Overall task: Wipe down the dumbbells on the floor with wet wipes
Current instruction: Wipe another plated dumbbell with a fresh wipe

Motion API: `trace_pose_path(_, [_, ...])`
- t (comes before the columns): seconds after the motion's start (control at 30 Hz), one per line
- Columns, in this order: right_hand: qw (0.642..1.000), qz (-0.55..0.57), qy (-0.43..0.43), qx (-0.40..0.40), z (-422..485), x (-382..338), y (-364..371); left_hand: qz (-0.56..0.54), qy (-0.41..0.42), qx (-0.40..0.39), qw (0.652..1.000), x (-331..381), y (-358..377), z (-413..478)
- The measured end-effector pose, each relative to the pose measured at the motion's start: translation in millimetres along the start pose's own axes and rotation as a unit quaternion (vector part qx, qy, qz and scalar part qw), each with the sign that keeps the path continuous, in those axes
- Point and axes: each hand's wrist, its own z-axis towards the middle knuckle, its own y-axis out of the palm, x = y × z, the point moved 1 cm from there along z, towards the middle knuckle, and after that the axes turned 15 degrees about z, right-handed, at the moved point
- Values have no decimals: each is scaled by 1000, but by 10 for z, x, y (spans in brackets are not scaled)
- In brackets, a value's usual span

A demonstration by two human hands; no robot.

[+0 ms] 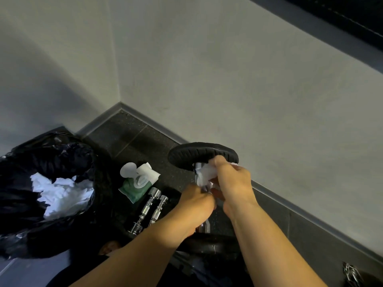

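The dumbbell (pixel 202 155) is held up off the dark floor (pixel 132 137) near the right-hand wall, its far black plate tilted toward the corner. Its near plate is a dim shape low in the picture, partly behind both forearms. The left hand (pixel 196 200) is curled round the chrome handle, covering most of it; only a short bright piece shows below the wrist. The right hand (pixel 232 179) grips a white wet wipe (pixel 204 176) bunched round the bar just beneath the far plate. Its fingertips are hidden behind the wipe and bar, so how fully they wrap cannot be told.

To the left on the floor lies a green pack of wipes (pixel 134 190) with its round flap open and a sheet sticking out. Just near of it lie two chrome bars (pixel 154 206), side by side, their near ends lost behind the left forearm. Further left a black bin bag (pixel 31 162) holds crumpled white wipes (pixel 60 193); the frame cuts off its left edge. At the bottom right, a shiny metal thing (pixel 351 272) is too blurred and cropped to identify
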Motion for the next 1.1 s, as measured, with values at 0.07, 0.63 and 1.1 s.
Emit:
trace_pose_path(0.07, [997, -33, -4, -65, -37, -27, -10, -13, 6, 13, 1000, -17, 1, 18])
trace_pose_path(0.63, [972, -182, 128, -69, 218, 108, 106, 28, 124, 39, 991, -36, 56, -47])
trace_pose_path(1.1, [968, 25, 181, -172, 371, 195, -17, 105, 200, 28, 974, -123, -18, -8])
